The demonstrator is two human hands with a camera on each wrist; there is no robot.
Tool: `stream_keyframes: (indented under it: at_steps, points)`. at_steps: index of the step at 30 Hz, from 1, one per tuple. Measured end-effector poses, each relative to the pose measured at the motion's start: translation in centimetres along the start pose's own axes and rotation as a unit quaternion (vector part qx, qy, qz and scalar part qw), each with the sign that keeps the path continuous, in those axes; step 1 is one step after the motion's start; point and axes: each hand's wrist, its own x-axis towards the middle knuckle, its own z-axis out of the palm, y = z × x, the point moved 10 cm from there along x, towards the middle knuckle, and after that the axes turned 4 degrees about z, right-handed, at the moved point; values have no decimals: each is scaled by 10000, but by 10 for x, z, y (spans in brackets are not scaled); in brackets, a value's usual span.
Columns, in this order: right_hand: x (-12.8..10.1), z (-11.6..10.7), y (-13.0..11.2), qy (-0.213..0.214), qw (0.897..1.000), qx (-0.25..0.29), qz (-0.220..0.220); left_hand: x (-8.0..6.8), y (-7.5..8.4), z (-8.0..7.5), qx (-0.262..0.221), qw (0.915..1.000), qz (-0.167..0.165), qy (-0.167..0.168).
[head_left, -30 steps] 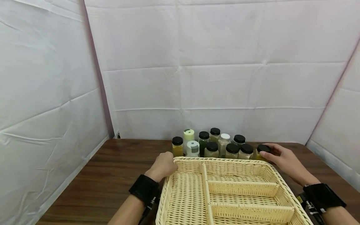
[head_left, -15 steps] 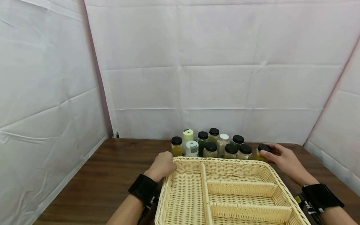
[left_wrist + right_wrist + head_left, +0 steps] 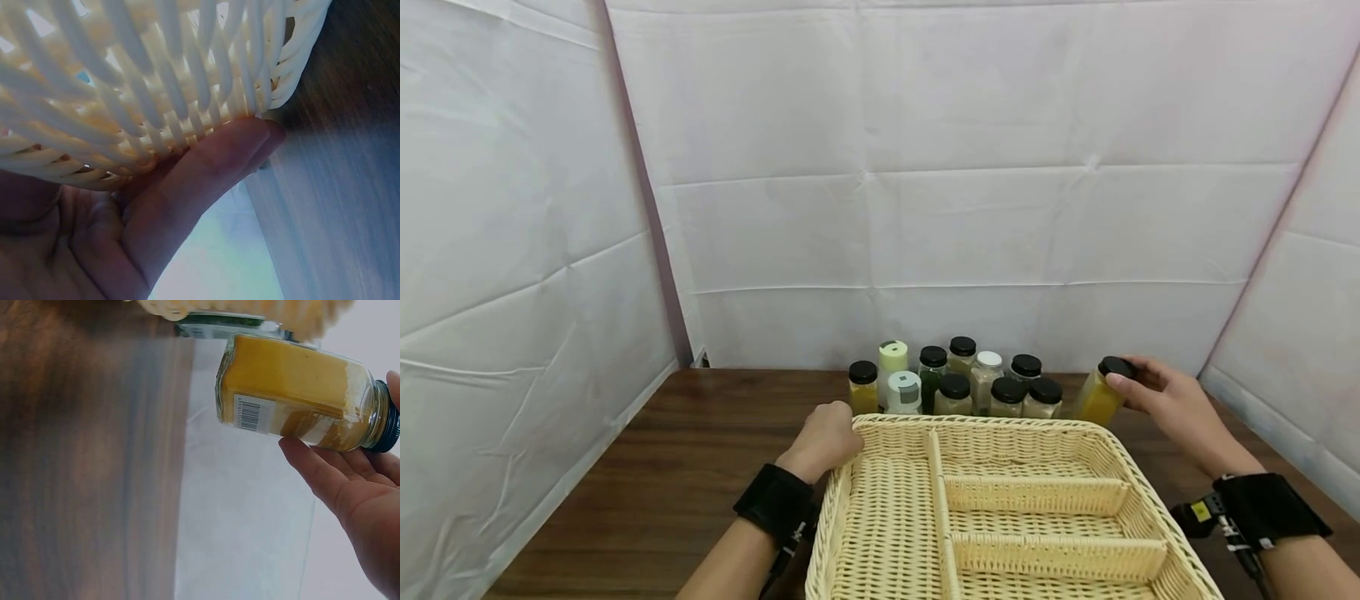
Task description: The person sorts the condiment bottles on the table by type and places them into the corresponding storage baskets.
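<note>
While the yellow spice jar (image 3: 1099,400) hung tilted above the table's far right part, just past the wicker basket's (image 3: 880,517) far right corner, the right hand (image 3: 1172,404) pinched it by its black cap, fingers curled under the neck (a grip that left the glass body free). Beside it, the other jars (image 3: 955,379) stood clustered along the table's far edge. At the basket's far left corner the left hand (image 3: 823,442) curled round the rim, seemingly steadying it.
</note>
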Motion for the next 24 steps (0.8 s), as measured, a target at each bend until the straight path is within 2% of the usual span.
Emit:
stream_keyframes:
  at_steps: [7, 14, 24]
  points:
    - [0, -10, -15, 141, 9996, 145, -213, 0, -1, -3, 112, 9999, -70, 1]
    - [-3, -24, -27, 433, 9986, 71, -305, 2, 1, -4, 173, 9998, -80, -4]
    - [-7, -21, -38, 384, 9989, 24, -282, 1, -1, -1, 122, 9998, -125, -11]
